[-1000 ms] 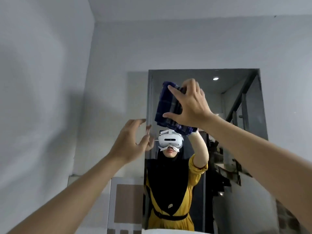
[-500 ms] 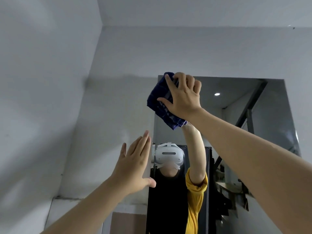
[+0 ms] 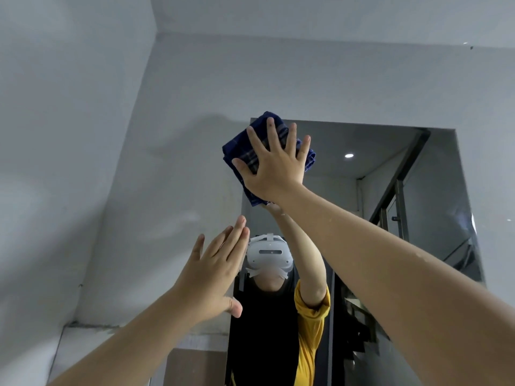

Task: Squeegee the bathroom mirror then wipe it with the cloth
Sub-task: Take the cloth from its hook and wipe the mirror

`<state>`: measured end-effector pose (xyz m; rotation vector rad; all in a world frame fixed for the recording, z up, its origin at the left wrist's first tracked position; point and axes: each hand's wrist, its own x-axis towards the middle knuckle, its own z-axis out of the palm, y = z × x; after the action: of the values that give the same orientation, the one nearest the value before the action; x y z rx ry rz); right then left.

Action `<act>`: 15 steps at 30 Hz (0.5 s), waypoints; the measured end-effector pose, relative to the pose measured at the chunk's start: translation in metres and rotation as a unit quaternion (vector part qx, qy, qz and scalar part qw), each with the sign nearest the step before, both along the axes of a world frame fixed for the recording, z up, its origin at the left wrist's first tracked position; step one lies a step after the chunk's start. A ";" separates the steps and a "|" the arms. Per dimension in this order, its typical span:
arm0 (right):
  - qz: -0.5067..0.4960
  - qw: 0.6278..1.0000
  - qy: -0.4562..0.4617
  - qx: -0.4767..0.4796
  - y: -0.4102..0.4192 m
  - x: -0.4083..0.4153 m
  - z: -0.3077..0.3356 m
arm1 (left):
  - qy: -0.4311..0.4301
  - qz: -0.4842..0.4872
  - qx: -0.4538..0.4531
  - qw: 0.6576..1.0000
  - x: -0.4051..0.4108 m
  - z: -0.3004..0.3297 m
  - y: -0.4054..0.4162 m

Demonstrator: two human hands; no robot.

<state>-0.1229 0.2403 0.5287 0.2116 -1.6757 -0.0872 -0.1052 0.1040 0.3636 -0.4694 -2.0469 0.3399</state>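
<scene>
Left wall (image 3: 55,162): plain grey-white, meets the far wall at a corner running up to the ceiling; a faint soft shadow lies on the far wall left of the mirror.

Left hand (image 3: 214,271): raised, palm toward the far wall, at the mirror's left edge. Fingers (image 3: 237,232) straight and close together, thumb out to the lower right. Holds nothing. Cannot tell whether the palm touches the wall or glass.

Mirror (image 3: 390,190): rectangular, frameless, flush on the far wall; top left corner sits behind the cloth. Glass reflects a grey ceiling with one small round light, a dark railing at the right, and a person in a yellow sleeve and black garment wearing a white headset (image 3: 269,253).

Cloth (image 3: 245,151): dark navy with thin pale plaid lines, folded into a thick pad, edges layered. Lies flat against the mirror at its top left corner, upper edge just over the mirror's top edge. Lower tip hangs below the wrist.

Right hand (image 3: 271,165): pressed flat on the cloth, palm to the glass. All fingers spread wide and extended, thumb out left; not curled round the cloth, it pins the cloth to the mirror by pressure.

Right forearm (image 3: 390,260): bare, runs from the near right corner up to the hand.
</scene>
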 end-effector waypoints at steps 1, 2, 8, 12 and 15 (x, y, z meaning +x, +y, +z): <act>-0.002 1.000 0.004 -0.001 -0.001 0.000 0.003 | 0.010 0.004 0.000 1.000 -0.002 -0.001 -0.001; -0.004 1.000 0.007 -0.002 -0.001 0.000 0.006 | 0.013 0.008 0.001 1.000 -0.004 -0.001 -0.001; 0.000 1.000 0.015 -0.013 0.016 0.001 0.012 | -0.003 -0.002 0.019 1.000 -0.005 -0.001 -0.001; -0.011 0.999 0.010 -0.050 0.048 0.003 0.017 | -0.026 -0.025 0.034 0.999 -0.003 -0.003 0.003; -0.014 0.997 0.008 -0.079 0.081 0.007 0.019 | -0.033 -0.007 0.048 0.998 0.002 -0.002 0.007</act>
<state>-0.1164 0.3218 0.5475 0.0685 -1.6610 0.0221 -0.1030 0.1105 0.3615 -0.4402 -2.1125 0.2195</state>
